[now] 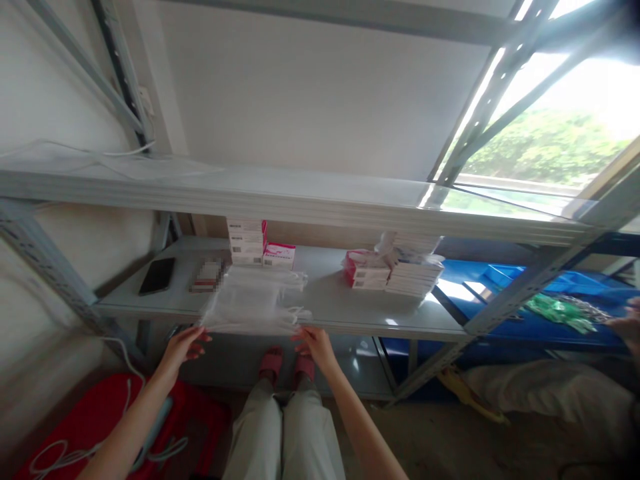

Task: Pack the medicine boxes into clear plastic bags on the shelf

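A stack of clear plastic bags (253, 300) lies on the middle shelf, its near edge at the shelf's front. My left hand (187, 345) pinches the near left corner between thumb and fingertips. At the near right corner, my right hand (315, 345) grips the bags the same way, the other fingers loosely curled. Behind the bags stand stacked white-and-pink boxes (246, 241), with one lower box (279, 255) beside them. A dark phone (157, 276) lies flat to the left, next to a small blurred-out item (207, 275).
More boxes (385, 273), partly wrapped in clear plastic, stand right on the shelf (330, 303). An upper shelf edge (300, 203) crosses above. Red stuff with a white cord (65, 453) is at lower left. At right, another person's hand (627, 325) is near a green bag (563, 312).
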`<action>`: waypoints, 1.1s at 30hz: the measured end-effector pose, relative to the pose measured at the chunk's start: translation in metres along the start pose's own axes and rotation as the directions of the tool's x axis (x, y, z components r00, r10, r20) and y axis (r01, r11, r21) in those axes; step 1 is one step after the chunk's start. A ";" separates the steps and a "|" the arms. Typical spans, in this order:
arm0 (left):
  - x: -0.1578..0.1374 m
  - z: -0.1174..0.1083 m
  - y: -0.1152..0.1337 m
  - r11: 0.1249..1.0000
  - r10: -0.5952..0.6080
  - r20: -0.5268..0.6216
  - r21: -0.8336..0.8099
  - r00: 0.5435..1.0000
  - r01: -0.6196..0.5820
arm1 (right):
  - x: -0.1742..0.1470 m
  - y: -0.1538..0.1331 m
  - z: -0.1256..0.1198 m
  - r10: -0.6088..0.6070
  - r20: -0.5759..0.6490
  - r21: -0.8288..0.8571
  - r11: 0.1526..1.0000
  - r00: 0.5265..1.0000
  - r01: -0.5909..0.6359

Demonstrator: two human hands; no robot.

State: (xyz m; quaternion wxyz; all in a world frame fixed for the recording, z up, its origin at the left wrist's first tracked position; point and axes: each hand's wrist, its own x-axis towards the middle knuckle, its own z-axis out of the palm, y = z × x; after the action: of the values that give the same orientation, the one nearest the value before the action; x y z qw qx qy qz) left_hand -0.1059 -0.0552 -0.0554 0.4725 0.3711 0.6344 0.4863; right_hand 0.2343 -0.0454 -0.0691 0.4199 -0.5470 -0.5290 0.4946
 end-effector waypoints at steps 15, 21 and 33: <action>0.004 0.005 -0.006 0.998 -0.001 0.012 -0.065 1.000 0.002 | -0.011 -0.037 -0.015 -0.246 -0.189 -0.755 0.656 0.951 0.019; -0.006 0.017 -0.006 0.996 0.088 -0.021 0.033 0.996 -0.088 | 0.063 -0.075 0.012 -0.537 -0.060 -0.849 0.470 0.842 0.240; -0.037 0.042 0.019 0.697 0.534 0.272 0.394 0.801 -0.599 | 0.163 -0.071 0.050 -0.295 0.295 -0.703 0.577 0.909 0.415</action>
State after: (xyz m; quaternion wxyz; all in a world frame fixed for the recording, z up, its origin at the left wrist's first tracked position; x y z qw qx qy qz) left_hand -0.0549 -0.0733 -0.0316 0.2394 0.6819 0.5516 0.4165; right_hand 0.1650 0.1199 -0.0229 0.2062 -0.5156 -0.8131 0.1745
